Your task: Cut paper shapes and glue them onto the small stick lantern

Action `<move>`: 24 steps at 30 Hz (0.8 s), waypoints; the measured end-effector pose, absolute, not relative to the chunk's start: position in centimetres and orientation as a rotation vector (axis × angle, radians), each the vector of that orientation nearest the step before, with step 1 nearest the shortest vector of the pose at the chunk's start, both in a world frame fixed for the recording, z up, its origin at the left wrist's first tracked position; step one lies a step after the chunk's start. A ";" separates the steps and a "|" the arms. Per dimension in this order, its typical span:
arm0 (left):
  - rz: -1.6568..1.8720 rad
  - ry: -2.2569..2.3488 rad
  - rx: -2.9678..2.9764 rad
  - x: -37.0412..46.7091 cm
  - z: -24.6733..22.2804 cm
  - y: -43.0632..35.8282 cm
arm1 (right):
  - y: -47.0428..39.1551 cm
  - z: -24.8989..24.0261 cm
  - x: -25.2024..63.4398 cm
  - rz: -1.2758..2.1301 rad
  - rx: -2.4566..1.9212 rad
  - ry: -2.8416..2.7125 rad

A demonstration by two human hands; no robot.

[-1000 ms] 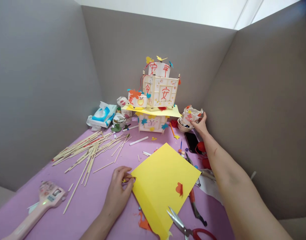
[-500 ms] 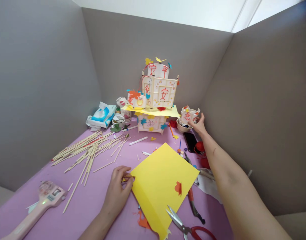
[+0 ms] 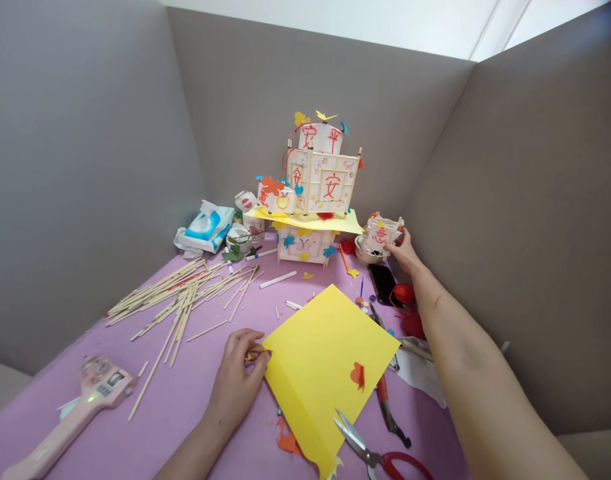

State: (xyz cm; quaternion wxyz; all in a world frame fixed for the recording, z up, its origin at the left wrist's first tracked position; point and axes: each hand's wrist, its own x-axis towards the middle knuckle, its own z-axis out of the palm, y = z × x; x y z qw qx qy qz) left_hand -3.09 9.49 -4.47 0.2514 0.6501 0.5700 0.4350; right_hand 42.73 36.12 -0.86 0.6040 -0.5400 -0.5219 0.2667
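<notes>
At the left corner of a yellow paper sheet (image 3: pixel 325 340), my left hand (image 3: pixel 242 373) is closed in a pinch. A bit of yellow paper (image 3: pixel 249 357) shows between its fingers; whether it belongs to the sheet is hidden. My right hand (image 3: pixel 405 253) reaches to the back right and grips a small white paper lantern (image 3: pixel 379 235) with a red character, which tilts over a bowl (image 3: pixel 368 255). A red paper butterfly (image 3: pixel 358 375) lies on the sheet. Red-handled scissors (image 3: pixel 368 453) overlap its lower edge.
A tiered paper lantern (image 3: pixel 330 183) stands at the back centre. Thin wooden sticks (image 3: pixel 185 300) spread on the left near a pink glue gun (image 3: pixel 98 393). A phone (image 3: pixel 384 285), red yarn (image 3: pixel 404 293) and pliers (image 3: pixel 385 400) lie on the right; wipes (image 3: pixel 208 223) sit back left.
The small lantern in my right hand now leans more over the bowl. My left hand stays at the sheet's corner. The whole view has shifted slightly.
</notes>
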 end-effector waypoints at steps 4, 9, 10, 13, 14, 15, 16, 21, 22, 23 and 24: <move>1.178 1.554 1.768 -3.1 -4.5 9.5 | 35.9 0.2 42.1 0.781 -1.200 -1.143; 1.183 1.545 1.769 -3.1 -4.5 9.4 | 35.5 0.7 41.5 0.846 -1.188 -1.042; 1.182 1.546 1.768 -3.1 -4.5 9.4 | 35.5 0.7 41.5 0.829 -1.178 -1.016; 1.174 1.545 1.765 -3.1 -4.5 9.4 | 35.7 0.8 41.8 0.786 -1.145 -0.953; 1.173 1.545 1.765 -3.1 -4.6 9.5 | 35.7 0.8 41.9 0.777 -1.131 -0.939; 1.174 1.545 1.764 -3.1 -4.6 9.5 | 35.7 1.0 42.1 0.768 -1.114 -0.928; 1.175 1.544 1.764 -3.1 -4.6 9.5 | 35.8 1.0 42.2 0.752 -1.095 -0.918; 1.176 1.535 1.760 -3.1 -4.7 9.7 | 35.7 0.2 41.9 0.643 -1.072 -0.933; 1.176 1.536 1.758 -3.1 -4.7 9.6 | 35.8 -0.2 41.8 0.629 -1.088 -0.939; 1.175 1.538 1.758 -3.1 -4.6 9.6 | 35.9 -0.8 41.6 0.619 -1.106 -0.943; 1.174 1.540 1.759 -3.1 -4.6 9.6 | 36.0 -1.3 41.5 0.612 -1.123 -0.946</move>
